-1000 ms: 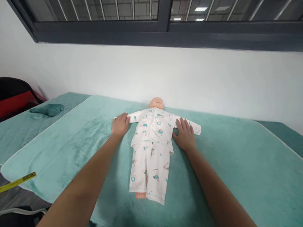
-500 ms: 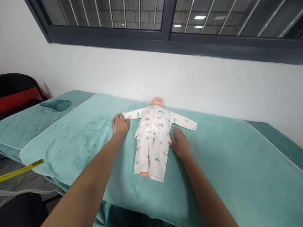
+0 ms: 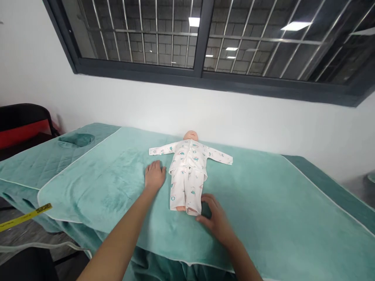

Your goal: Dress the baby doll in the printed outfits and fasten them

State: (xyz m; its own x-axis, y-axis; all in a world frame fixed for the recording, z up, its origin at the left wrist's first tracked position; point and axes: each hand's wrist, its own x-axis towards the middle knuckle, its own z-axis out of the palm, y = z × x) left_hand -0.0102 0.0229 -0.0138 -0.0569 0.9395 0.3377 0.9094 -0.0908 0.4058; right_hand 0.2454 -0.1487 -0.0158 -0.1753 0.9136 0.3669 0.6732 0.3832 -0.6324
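A baby doll lies on its back on a green plush cover, its head toward the wall and both arms spread. It wears a white patterned top and matching trousers; part of a foot shows at one trouser hem. My left hand rests flat on the cover, left of the doll's body and below its sleeve, holding nothing. Beside the lower trouser leg on the right is my right hand, thumb and fingers apart near the hem. Whether it touches the fabric I cannot tell.
The green cover spreads over a bed against a white wall, under a barred window. A bed section with a face hole extends left. A black and red chair stands there, and a yellow strap juts in lower left.
My right hand has moved from beside the doll's waist down to the trouser hem. My left hand has come off the sleeve cuff and sits lower. The view has tilted up.
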